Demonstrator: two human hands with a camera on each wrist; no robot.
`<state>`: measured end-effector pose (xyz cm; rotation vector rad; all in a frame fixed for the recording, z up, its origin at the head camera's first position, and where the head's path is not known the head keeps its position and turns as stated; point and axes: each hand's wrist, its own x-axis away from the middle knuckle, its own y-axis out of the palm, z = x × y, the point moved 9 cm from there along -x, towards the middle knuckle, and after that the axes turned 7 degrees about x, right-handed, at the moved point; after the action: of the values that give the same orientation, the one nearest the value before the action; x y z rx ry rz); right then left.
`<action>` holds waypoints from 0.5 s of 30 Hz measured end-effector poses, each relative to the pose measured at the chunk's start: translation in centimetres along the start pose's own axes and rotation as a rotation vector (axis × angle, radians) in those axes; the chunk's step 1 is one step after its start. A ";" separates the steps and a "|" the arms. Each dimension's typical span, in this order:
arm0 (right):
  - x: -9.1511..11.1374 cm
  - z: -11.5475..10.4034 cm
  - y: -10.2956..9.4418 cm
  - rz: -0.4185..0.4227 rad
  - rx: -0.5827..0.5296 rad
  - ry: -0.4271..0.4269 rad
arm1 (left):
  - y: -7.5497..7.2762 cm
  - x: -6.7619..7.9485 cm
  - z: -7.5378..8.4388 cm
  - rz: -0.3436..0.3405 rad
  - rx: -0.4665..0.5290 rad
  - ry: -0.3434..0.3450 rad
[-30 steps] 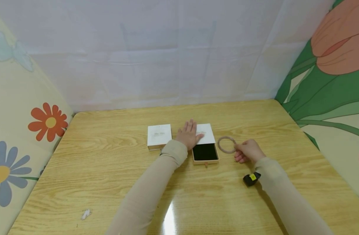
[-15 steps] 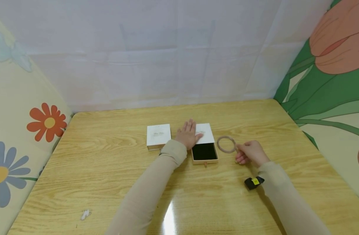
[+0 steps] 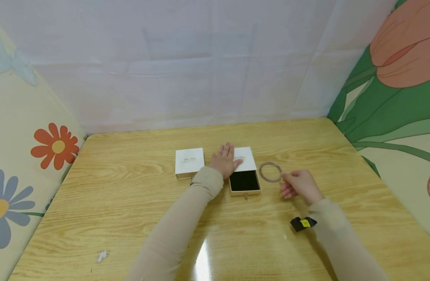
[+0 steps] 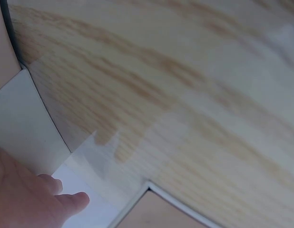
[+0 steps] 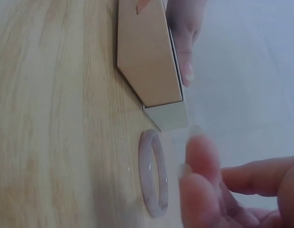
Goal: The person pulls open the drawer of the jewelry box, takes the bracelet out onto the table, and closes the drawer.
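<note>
In the head view my left hand (image 3: pixel 223 160) lies with outstretched fingers across the left part of a white-lidded box (image 3: pixel 245 160). Its thumb rests on the lid. From the near side of this box a drawer (image 3: pixel 244 181) with a dark lining is pulled out. To the right of the box a pale pinkish-purple bangle (image 5: pixel 147 175) lies on the table. Close beside the bangle is my right hand (image 3: pixel 300 185), its fingers loosely bent. The right wrist view shows a small gap between its fingertips (image 5: pixel 200 154) and the bangle, with nothing held.
A second white box (image 3: pixel 190 161), closed, stands left of my left hand. A black device with a yellow label (image 3: pixel 303 223) is at my right wrist. A white patch (image 3: pixel 102 256) marks the wooden table (image 3: pixel 130 203) at near left. A white sheet (image 3: pixel 179 78) hangs behind.
My right wrist and forearm have drawn slightly back toward me, while the fingertips stay near the bangle. The left hand, both boxes and the bangle keep their places.
</note>
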<state>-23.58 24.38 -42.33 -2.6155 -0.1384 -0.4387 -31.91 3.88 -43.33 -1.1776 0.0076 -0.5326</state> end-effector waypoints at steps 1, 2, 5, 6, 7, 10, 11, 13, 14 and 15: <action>0.1 0.0 0.0 0.003 -0.004 -0.001 | -0.1 0.1 0.1 0.003 -0.003 0.002; 0.2 -0.1 0.1 0.007 -0.006 0.000 | -0.1 0.2 0.1 0.004 -0.007 0.003; 0.6 -0.1 0.2 0.014 -0.007 0.004 | -0.2 0.3 0.3 -0.003 -0.012 -0.006; 0.7 -0.1 0.3 0.015 -0.009 0.009 | -0.2 0.4 0.3 -0.003 -0.017 -0.008; 0.8 -0.2 0.4 0.016 -0.009 0.012 | -0.2 0.4 0.3 -0.004 -0.024 -0.010; 1.2 -0.3 0.7 0.015 -0.010 0.014 | -0.1 0.3 0.2 -0.002 -0.027 -0.015; 1.3 -0.3 0.8 0.014 -0.012 0.011 | -0.1 0.2 0.2 0.001 -0.028 -0.015; 1.5 -0.5 1.0 0.015 -0.021 0.005 | -0.1 0.2 0.2 0.005 -0.027 -0.016; 1.6 -0.5 1.0 0.016 -0.028 0.002 | -0.1 0.2 0.2 0.009 -0.024 -0.015; 1.7 -0.6 1.1 0.015 -0.029 -0.006 | -0.1 0.2 0.2 0.008 -0.027 -0.015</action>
<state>-21.99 23.10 -41.76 -2.6451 -0.1149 -0.4314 -31.73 3.91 -43.10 -1.2071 0.0064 -0.5184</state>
